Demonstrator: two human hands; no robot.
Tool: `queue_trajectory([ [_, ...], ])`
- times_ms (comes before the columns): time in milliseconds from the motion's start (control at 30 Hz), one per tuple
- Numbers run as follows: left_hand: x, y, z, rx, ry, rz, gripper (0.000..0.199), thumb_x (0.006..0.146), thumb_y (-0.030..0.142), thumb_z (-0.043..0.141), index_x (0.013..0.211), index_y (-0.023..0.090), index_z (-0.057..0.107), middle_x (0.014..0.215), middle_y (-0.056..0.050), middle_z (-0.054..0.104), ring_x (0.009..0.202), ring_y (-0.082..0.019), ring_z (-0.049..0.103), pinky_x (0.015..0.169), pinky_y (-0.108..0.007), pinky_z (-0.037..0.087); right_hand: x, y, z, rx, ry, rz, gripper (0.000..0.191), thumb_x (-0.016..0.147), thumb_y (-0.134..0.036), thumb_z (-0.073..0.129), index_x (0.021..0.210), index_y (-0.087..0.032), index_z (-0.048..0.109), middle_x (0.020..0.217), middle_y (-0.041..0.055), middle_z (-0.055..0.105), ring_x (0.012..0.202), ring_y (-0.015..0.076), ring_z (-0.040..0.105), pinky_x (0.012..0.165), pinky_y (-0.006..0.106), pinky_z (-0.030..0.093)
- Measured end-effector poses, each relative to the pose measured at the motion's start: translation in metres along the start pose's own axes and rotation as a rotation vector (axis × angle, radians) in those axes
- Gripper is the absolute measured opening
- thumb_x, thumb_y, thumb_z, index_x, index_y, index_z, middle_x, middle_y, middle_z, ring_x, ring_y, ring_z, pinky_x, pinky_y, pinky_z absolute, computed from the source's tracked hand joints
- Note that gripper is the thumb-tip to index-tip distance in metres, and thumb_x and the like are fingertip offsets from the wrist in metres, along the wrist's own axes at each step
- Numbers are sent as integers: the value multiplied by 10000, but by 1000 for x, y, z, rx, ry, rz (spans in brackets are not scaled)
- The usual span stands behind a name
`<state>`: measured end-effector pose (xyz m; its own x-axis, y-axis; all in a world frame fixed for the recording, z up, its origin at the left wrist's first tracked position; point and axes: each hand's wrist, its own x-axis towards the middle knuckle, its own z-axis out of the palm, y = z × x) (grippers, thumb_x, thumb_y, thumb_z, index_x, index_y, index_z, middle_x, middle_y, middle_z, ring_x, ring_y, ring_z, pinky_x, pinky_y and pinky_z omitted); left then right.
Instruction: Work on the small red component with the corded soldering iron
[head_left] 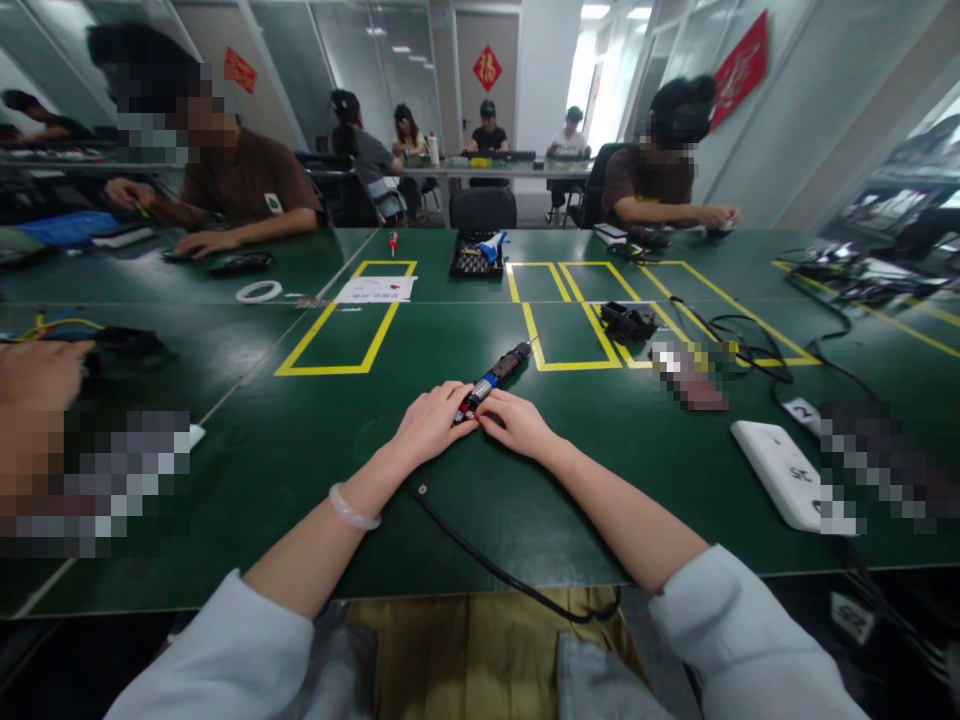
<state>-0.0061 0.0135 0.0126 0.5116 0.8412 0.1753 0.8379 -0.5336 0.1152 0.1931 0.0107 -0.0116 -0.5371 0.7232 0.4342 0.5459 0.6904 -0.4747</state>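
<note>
An electric screwdriver lies slanted on the green table, its thin bit pointing away to the right. Part of its casing looks off, showing a silver and blue section and small red and white pieces at the rear. Over that rear end, my left hand is closed on the tool from the left. From the other side, the bent fingers of my right hand pinch at the same rear end; their tips partly hide what they grip. A black cable curves from below my left hand over the table's front edge.
A black part lies beyond my right hand, near yellow tape outlines. Farther back are a black tray, a paper sheet and a tape roll. A white power strip sits right. Co-workers sit opposite; another person's hand is at left.
</note>
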Motion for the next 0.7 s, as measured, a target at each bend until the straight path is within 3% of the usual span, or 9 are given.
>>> queue_trajectory([
  [200, 1, -29, -4, 119, -4, -97, 590, 895, 484, 518, 1412, 225, 403, 1352, -118, 490, 1126, -291, 537, 919, -382, 429, 0, 3, -3, -52, -22, 36, 106, 912, -201, 520, 905, -196, 626, 884, 29, 570, 800, 142, 543, 715, 234, 398],
  [533, -19, -153, -19, 187, 8, -561, 615, 893, 572, 438, 1376, 193, 459, 1377, -155, 467, 1165, -329, 526, 906, -403, 448, -1, 5, -1, -36, -39, 46, 114, 915, -199, 523, 903, -196, 636, 886, 23, 577, 779, 130, 537, 693, 226, 380],
  [700, -41, -184, -30, 272, 37, -785, 621, 895, 596, 419, 1314, 142, 478, 1350, -183, 482, 1164, -359, 501, 895, -470, 437, -1, 5, -1, -23, -55, 45, 114, 912, -191, 526, 892, -194, 639, 879, 23, 575, 759, 127, 530, 687, 227, 377],
])
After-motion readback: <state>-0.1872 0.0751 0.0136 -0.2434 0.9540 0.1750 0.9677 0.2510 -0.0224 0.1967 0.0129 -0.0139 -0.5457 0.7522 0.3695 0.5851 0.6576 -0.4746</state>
